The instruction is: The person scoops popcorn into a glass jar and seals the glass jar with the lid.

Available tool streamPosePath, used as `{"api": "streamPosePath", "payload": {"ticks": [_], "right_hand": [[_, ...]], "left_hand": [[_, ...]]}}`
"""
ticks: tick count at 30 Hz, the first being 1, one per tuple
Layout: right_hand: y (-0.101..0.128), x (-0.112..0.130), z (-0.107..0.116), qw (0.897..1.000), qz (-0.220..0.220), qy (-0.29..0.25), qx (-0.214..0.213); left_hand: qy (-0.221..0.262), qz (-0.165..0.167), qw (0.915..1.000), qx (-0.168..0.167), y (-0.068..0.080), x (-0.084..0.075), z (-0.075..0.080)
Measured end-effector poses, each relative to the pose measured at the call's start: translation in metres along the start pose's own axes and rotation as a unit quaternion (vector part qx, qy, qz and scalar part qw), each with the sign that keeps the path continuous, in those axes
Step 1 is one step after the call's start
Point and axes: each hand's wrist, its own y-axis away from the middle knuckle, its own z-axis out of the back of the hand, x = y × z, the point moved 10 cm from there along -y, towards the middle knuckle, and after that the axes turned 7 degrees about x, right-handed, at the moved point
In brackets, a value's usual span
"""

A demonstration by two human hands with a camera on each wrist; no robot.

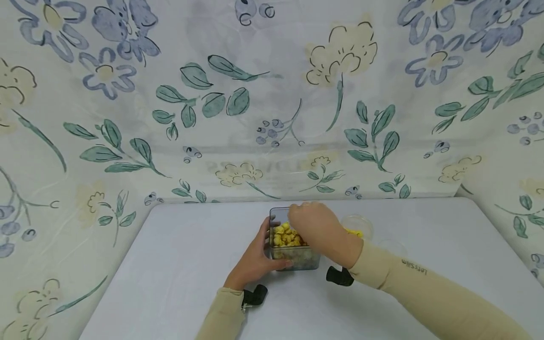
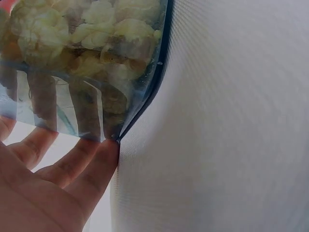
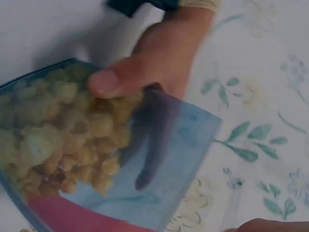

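A clear, square-walled plastic container (image 1: 293, 245), heaped with knobbly yellow popcorn-like pieces (image 1: 285, 234), sits near the back edge of the smooth white table (image 1: 170, 274), about midway along it. The left hand (image 1: 254, 262) wraps its side, thumb and fingers curled against the wall. The right hand (image 1: 316, 229) hovers over the open top; its grip cannot be made out. A small clear cup (image 1: 357, 226) stands just right of the container.

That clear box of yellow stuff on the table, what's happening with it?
A person steadies a clear square plastic container of yellow popcorn-like pieces with the left hand, fingers wrapped around its side. The right hand sits over its open top. It stands on a white table.
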Motion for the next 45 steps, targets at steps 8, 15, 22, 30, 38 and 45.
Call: {"api": "streamPosePath", "payload": {"ticks": [8, 15, 22, 30, 38, 45], "right_hand": [[0.002, -0.031, 0.005, 0.985, -0.031, -0.164, -0.030], [0.016, -0.006, 0.012, 0.992, 0.054, -0.051, -0.105], [0.009, -0.008, -0.009, 0.995, 0.060, -0.076, -0.035], [0.013, -0.054, -0.017, 0.953, -0.080, -0.286, -0.066], [0.021, -0.063, -0.024, 0.924, -0.134, -0.351, -0.076], [0.026, -0.075, -0.034, 0.889, -0.152, -0.426, -0.075]], "left_hand": [[-0.012, -0.002, 0.9999, -0.003, -0.001, 0.001, 0.002], [-0.010, -0.004, 0.9999, -0.001, 0.000, 0.001, 0.002], [-0.009, -0.011, 0.9999, 0.000, -0.002, -0.001, 0.000], [-0.012, -0.009, 0.9999, 0.003, -0.002, -0.002, -0.001], [-0.007, -0.005, 1.0000, -0.002, -0.001, -0.001, 0.001], [0.005, -0.001, 1.0000, -0.001, 0.000, 0.001, 0.001]]}}
